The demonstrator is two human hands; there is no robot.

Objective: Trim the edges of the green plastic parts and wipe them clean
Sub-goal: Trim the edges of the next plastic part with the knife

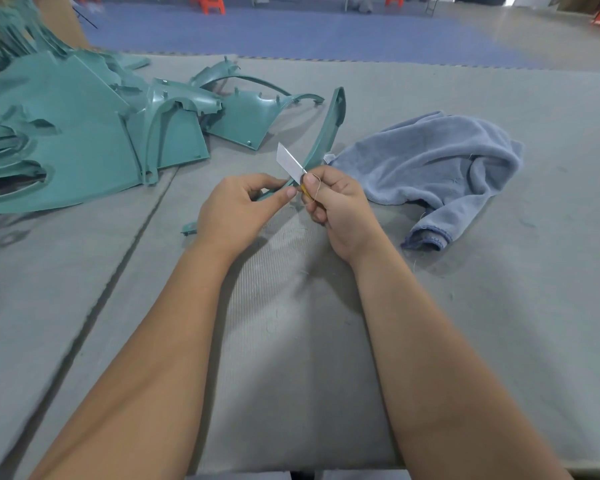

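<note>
While the left hand (238,209) pinches a green curved strip (328,133), the right hand (336,206) grips a blade (290,163), its handle mostly hidden.

Desk (430,323): carries all items. Left and far-left: pile of plastic parts (66,140), stacked and overlapping. Centre: curved plastic strip (329,129), running from the hands away toward the far side, right of the pile. Left hand (236,209) at its near end; right hand (336,209) just right of it, with blade (290,162) against the strip. Right: cloth (437,161), beside the strip. Small scrap (189,228) left of the left hand.
</note>
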